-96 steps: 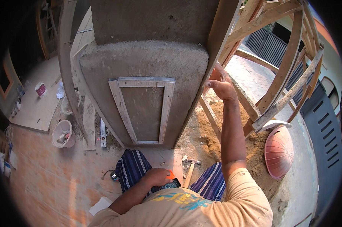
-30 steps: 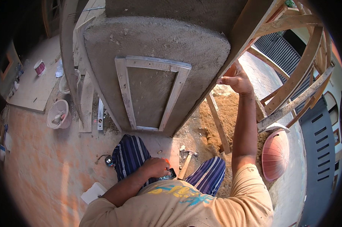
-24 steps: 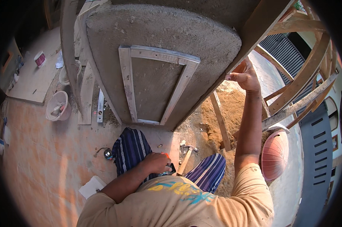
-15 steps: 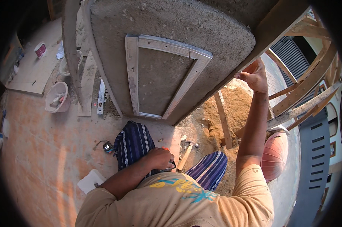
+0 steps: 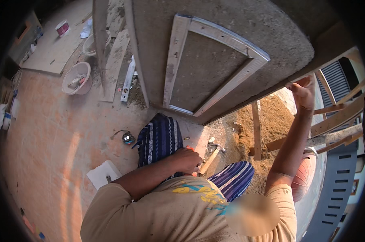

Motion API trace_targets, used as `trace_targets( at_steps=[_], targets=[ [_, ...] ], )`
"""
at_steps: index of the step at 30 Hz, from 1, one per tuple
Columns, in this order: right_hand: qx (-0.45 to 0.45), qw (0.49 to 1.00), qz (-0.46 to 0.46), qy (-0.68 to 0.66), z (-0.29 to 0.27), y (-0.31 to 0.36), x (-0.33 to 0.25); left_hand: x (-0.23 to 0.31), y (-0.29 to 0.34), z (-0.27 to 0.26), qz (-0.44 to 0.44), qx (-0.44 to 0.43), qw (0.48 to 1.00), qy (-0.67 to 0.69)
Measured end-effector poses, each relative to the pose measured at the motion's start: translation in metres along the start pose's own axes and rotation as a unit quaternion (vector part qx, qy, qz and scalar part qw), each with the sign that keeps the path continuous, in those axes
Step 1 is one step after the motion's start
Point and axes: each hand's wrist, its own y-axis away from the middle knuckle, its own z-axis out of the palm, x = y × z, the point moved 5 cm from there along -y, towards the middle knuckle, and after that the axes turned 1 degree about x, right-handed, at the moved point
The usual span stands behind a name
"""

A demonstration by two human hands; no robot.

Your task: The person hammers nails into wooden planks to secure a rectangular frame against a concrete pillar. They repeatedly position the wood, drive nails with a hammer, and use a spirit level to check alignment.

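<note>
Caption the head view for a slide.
Right hand at the edge of a grey plastered column bearing a four-sided frame; left hand and claw hammer between striped-clothed knees.

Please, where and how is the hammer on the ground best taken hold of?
The hammer is probably best gripped midway along its straight, slim handle, from above. The handle lies slanting, its middle uncovered; the metal head is at the far end, the left hand beside the near end.

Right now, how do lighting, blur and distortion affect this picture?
Head view: black fisheye rim swallows the corners; head view: sunlight streaks the floor, while the plastered wall looks shaded; head view: a round blurred patch covers part of the shirt, toward the lower right.
</note>
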Motion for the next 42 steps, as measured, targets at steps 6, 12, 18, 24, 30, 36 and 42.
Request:
trace_targets(
  at_steps=[6, 12, 18, 24, 30, 36, 42],
  targets=[
    [0.036, 0.996, 0.026, 0.080, -0.075, 0.024, 0.024, 0.011, 0.015, -0.001, 0.173, 0.168, 0.960, 0.144],
    [0.038, 0.991, 0.042, 0.118, -0.098, 0.018, 0.036, -0.017, 0.072, -0.048, 0.189, 0.411, 0.825, 0.339],
    [0.045, 0.987, 0.059, 0.142, -0.105, 0.027, 0.040, -0.185, 0.135, -0.012, -0.121, 0.594, 0.718, 0.342],
    [0.043, 0.987, 0.060, 0.145, -0.103, 0.021, 0.037, -0.323, 0.219, 0.092, -0.320, 0.617, 0.659, 0.287],
    [0.039, 0.991, 0.046, 0.118, -0.123, 0.020, 0.038, -0.243, 0.230, 0.214, -0.369, -0.127, 0.806, 0.445],
    [0.018, 0.991, 0.064, 0.117, -0.150, 0.026, 0.062, -0.125, 0.232, 0.278, -0.243, -0.322, 0.883, 0.242],
    [0.082, 0.942, 0.017, 0.325, -0.109, 0.018, 0.068, -0.066, 0.242, 0.398, -0.345, -0.156, 0.846, 0.375]
  ],
)
